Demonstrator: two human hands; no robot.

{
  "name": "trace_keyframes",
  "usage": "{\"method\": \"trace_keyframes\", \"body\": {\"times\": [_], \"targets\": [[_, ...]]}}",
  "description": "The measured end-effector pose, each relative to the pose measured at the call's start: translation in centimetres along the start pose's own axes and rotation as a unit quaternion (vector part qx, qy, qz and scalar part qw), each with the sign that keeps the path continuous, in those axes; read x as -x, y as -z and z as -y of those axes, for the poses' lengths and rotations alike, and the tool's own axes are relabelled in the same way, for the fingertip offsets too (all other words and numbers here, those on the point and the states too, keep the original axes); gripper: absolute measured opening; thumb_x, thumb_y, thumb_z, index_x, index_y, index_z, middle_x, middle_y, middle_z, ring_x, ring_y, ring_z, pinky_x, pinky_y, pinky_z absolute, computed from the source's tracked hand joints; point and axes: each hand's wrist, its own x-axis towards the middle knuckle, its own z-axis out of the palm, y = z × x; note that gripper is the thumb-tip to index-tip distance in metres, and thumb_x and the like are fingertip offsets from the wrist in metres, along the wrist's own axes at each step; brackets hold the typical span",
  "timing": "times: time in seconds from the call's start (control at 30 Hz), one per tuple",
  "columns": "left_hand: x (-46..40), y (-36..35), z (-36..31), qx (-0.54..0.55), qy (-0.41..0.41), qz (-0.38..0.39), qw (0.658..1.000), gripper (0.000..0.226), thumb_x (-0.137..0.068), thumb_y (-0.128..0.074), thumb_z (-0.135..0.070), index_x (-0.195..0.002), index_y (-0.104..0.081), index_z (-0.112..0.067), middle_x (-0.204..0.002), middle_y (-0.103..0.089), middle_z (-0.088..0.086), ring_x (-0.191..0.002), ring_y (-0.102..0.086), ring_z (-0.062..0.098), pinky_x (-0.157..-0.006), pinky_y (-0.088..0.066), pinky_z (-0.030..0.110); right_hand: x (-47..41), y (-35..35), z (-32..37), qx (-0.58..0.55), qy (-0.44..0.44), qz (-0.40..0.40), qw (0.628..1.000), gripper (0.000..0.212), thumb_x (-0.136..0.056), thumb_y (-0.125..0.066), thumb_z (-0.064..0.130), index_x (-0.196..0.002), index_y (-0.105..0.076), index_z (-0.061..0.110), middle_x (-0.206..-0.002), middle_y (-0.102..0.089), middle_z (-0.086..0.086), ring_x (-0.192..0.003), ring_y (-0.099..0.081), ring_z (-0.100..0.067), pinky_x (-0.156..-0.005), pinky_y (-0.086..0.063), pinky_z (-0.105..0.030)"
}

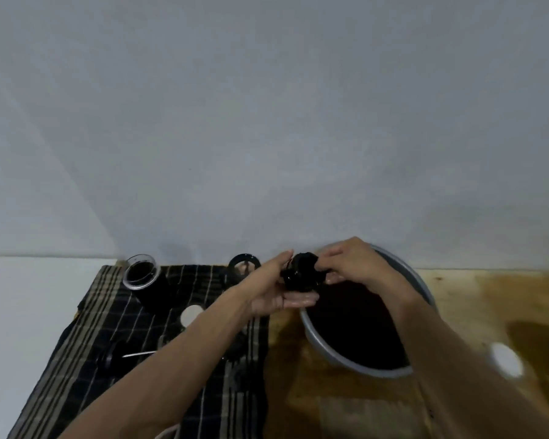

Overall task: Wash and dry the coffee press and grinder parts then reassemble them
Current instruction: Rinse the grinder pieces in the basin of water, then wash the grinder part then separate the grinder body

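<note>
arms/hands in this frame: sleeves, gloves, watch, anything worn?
Nothing worn that the head view shows. Both forearms are bare from the lower frame edge up to the wrists, with no sleeve in view. The left hand and right hand are bare too: no gloves, watch, bracelet or rings visible, though the picture is soft and the fingers partly hidden.

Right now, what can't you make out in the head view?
- Small black part: blurred, half covered by right hand and left hand; identity unclear.
- Round grey basin: dark inside, contents unreadable.
- Items on dark checked cloth: forearm hides some.
</note>
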Motion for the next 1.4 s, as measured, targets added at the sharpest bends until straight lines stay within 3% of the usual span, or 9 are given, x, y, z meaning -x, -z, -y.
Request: {"method": "trace_keyframes", "body": {"times": [0.17, 0.27, 0.4, 0.6, 0.73, 0.87, 1.07, 1.2, 1.4], "targets": [[-6.1, -6.1, 1.5, 0.018, -0.036, 0.005, 0.999, 0.025, -0.106, -0.053, -0.033, -0.115, -0.065, -0.013, -0.114, -0.068, 0.013, -0.102, -0.068, 0.027, -0.083, -0.061, 0.045, 0.3, 4.8, -7.1, -0.174, -0.091, -0.117, 0.974, 0.02, -0.096, -0.07, 0.017, -0.111, -0.073, 0.003, -0.093, -0.075, -0.012, -0.083, -0.071, -0.022, -0.074, -0.062, -0.03], [-9.4, -7.5, 2.5, 0.002, -0.022, -0.01, 1.0, 0.031, -0.103, -0.058, -0.032, -0.126, -0.062, -0.011, -0.127, -0.066, 0.015, -0.111, -0.065, 0.029, -0.076, -0.063, 0.046, 0.6, 5.6, -12.3, -0.187, -0.188, -0.158, 0.951, 0.032, -0.1, -0.061, 0.016, -0.126, -0.064, -0.003, -0.087, -0.063, -0.015, -0.071, -0.06, -0.021, -0.064, -0.055, -0.029], [-12.9, -7.8, 4.1, 0.009, 0.014, -0.032, 0.999, 0.037, -0.103, -0.056, -0.03, -0.136, -0.056, -0.015, -0.129, -0.061, 0.014, -0.11, -0.062, 0.03, -0.067, -0.06, 0.045, 1.7, 4.4, -15.7, -0.223, -0.293, -0.141, 0.919, 0.032, -0.104, -0.056, 0.021, -0.127, -0.051, 0.001, -0.098, -0.058, -0.01, -0.084, -0.057, -0.022, -0.08, -0.054, -0.038], [-15.3, -6.3, 5.3, 0.01, 0.056, -0.06, 0.997, 0.028, -0.101, -0.048, -0.029, -0.119, -0.06, -0.011, -0.104, -0.065, 0.015, -0.095, -0.063, 0.029, -0.071, -0.055, 0.042, -0.4, 3.6, -15.2, -0.467, -0.246, -0.12, 0.841, 0.032, -0.106, -0.052, 0.014, -0.127, -0.061, -0.009, -0.121, -0.067, -0.028, -0.103, -0.067, -0.034, -0.084, -0.058, -0.041], [-16.3, -5.3, 5.7, 0.01, 0.061, -0.051, 0.997, 0.027, -0.1, -0.047, -0.032, -0.115, -0.062, -0.015, -0.107, -0.066, 0.012, -0.096, -0.062, 0.025, -0.075, -0.055, 0.039, -2.3, 5.1, -11.5, -0.385, -0.198, -0.069, 0.899, 0.037, -0.107, -0.052, 0.026, -0.109, -0.07, -0.006, -0.11, -0.075, -0.024, -0.096, -0.074, -0.033, -0.077, -0.062, -0.037], [-16.6, -4.7, 6.3, 0.016, 0.037, -0.055, 0.998, 0.019, -0.097, -0.061, -0.023, -0.112, -0.066, -0.013, -0.11, -0.068, 0.014, -0.098, -0.065, 0.029, -0.07, -0.059, 0.04, -3.1, 5.8, -12.2, -0.235, -0.239, -0.105, 0.936, 0.037, -0.106, -0.053, 0.031, -0.122, -0.066, 0.001, -0.109, -0.071, -0.013, -0.093, -0.069, -0.029, -0.079, -0.06, -0.04], [-17.4, -4.4, 6.7, -0.01, -0.069, -0.091, 0.993, 0.061, -0.069, -0.077, 0.014, -0.125, -0.062, -0.007, -0.117, -0.069, 0.017, -0.108, -0.067, 0.033, -0.073, -0.058, 0.038, -1.9, 3.2, -16.6, -0.307, -0.305, -0.173, 0.885, 0.03, -0.102, -0.052, 0.015, -0.127, -0.06, 0.0, -0.101, -0.064, -0.016, -0.082, -0.06, -0.027, -0.062, -0.048, -0.034], [-16.9, -4.6, 6.9, -0.172, -0.163, -0.128, 0.963, 0.067, -0.063, -0.076, 0.02, -0.117, -0.066, -0.018, -0.111, -0.07, 0.014, -0.095, -0.068, 0.025, -0.06, -0.056, 0.021, -2.4, 3.2, -15.1, -0.466, -0.265, -0.108, 0.837, 0.028, -0.106, -0.048, 0.01, -0.107, -0.066, -0.011, -0.112, -0.068, -0.029, -0.091, -0.068, -0.034, -0.065, -0.064, -0.041], [-16.6, -4.9, 7.8, -0.273, -0.246, -0.09, 0.926, 0.068, -0.065, -0.085, 0.013, -0.125, -0.068, -0.014, -0.12, -0.067, 0.007, -0.095, -0.066, 0.009, -0.075, -0.054, 0.011, -3.8, 4.3, -11.8, -0.417, -0.172, -0.12, 0.884, 0.016, -0.098, -0.059, -0.008, -0.112, -0.065, -0.015, -0.097, -0.072, -0.023, -0.088, -0.073, -0.026, -0.064, -0.063, -0.023]]}}
